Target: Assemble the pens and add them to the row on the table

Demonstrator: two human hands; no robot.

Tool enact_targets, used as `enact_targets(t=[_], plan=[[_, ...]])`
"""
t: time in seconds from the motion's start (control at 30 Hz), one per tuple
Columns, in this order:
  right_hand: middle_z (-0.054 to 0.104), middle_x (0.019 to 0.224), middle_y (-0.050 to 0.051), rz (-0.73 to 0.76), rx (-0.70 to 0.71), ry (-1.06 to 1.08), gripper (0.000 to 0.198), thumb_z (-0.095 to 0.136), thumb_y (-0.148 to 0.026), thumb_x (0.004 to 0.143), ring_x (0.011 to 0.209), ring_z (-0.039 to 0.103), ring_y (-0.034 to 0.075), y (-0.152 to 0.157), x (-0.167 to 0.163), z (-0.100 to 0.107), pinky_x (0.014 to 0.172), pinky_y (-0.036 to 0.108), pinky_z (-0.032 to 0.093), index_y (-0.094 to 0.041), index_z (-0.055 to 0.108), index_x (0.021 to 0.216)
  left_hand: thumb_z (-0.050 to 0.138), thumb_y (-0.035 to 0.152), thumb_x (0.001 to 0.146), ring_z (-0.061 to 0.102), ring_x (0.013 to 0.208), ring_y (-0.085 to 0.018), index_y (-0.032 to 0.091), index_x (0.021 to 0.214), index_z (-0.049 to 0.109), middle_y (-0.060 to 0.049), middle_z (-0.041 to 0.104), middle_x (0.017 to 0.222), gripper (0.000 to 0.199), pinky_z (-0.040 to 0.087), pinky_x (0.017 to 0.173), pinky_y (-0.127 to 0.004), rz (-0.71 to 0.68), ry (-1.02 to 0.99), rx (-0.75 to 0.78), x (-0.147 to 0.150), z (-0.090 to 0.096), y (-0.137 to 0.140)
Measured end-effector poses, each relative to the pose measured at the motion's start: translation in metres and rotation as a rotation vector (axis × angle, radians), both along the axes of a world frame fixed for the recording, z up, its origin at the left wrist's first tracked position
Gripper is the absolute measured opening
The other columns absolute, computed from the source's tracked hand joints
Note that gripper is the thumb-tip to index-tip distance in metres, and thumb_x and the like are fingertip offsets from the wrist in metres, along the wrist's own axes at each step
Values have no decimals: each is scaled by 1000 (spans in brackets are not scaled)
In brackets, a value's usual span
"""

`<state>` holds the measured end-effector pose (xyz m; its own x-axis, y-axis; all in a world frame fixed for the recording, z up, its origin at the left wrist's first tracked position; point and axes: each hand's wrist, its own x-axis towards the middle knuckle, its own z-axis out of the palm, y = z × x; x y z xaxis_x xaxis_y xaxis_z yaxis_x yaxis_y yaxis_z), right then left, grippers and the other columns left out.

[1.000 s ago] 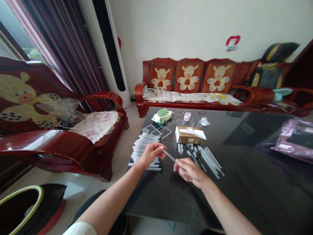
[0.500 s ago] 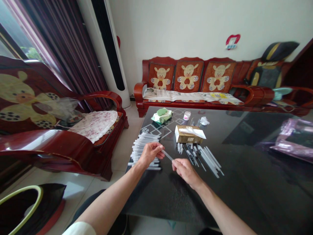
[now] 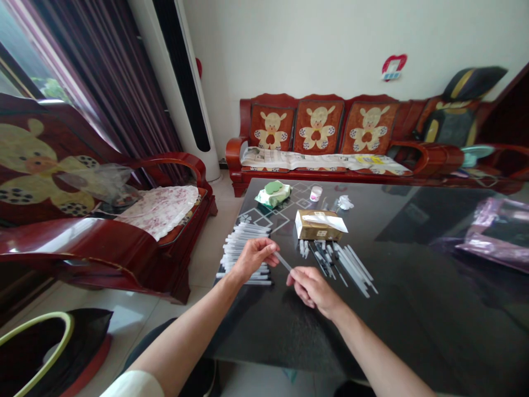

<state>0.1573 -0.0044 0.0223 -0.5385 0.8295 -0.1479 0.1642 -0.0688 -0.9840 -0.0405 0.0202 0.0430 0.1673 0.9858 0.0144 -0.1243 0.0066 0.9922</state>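
A slim, frosted white pen barrel point(image 3: 284, 262) spans the gap between my hands, above the dark table. My left hand point(image 3: 257, 258) pinches its upper-left end, and my right hand point(image 3: 309, 285) has closed fingers around the lower-right end, hiding the tip. Behind and below my left hand lies a large pile of similar white pens point(image 3: 242, 242) in a rough row. Just beyond my right hand are several loose white barrels point(image 3: 355, 270), thin black refills point(image 3: 324, 262) and short whitish caps point(image 3: 305, 248).
On the glossy black table point(image 3: 397, 320) stand a tissue box point(image 3: 316, 226), a green wipes pack point(image 3: 273, 194), a small white cup point(image 3: 316, 193) and a crumpled tissue point(image 3: 345, 202). A purple plastic package point(image 3: 498, 234) lies far right. Wooden seats point(image 3: 177, 264) stand left and behind.
Both hands stay in nearly the same place with the pen barrel between them. The lower fingers of my right hand have shifted slightly around its end.
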Motion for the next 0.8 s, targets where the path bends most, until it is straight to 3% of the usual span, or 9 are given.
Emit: enact_targets(t=[0.1,0.2,0.3,0.4,0.5,0.67,0.8], plan=[[43,44,-7,102,-255,167,43,43,-54,86,30,21,4,0,2,-1,30,17,15,-13,58,86,62,49,76,66,60,-16,10,87,65,-7,67,67,40,53,60,-27,-106,24,46,1,3,-4],[33,40,-10,129,-393,266,40,46,-52,86,30,17,3,1,4,0,29,16,13,-14,56,77,58,49,79,67,66,-17,11,95,64,-9,68,74,42,53,63,-28,-181,28,52,3,6,-7],[26,40,-12,127,-467,281,39,48,-54,84,30,14,2,1,5,0,30,15,12,-17,51,72,58,48,80,67,65,-17,11,98,63,-9,69,74,41,54,63,-28,-201,30,44,3,5,-6],[23,41,-12,107,-439,210,42,46,-59,83,32,12,3,1,3,-1,31,15,10,-18,47,70,61,49,77,66,58,-16,11,89,64,-7,68,67,40,53,57,-26,-164,33,12,5,-2,-4],[24,43,-11,18,-214,74,44,42,-59,85,34,16,4,2,-1,-3,35,17,11,-19,44,66,64,48,74,64,52,-16,10,81,63,-6,66,58,38,53,52,-25,-52,29,-33,9,-8,-2],[46,54,-1,-76,446,-236,46,35,-47,92,52,44,10,5,-5,-5,53,23,30,-18,45,58,68,45,70,64,50,-16,10,75,62,-7,65,55,36,53,49,-25,109,7,-103,18,-10,-5],[55,57,3,-132,682,-557,40,33,-43,93,53,49,13,3,-3,-7,55,26,26,-19,52,68,70,44,68,64,49,-16,10,74,61,-6,65,55,35,52,48,-24,157,-23,-143,22,-13,-8]])
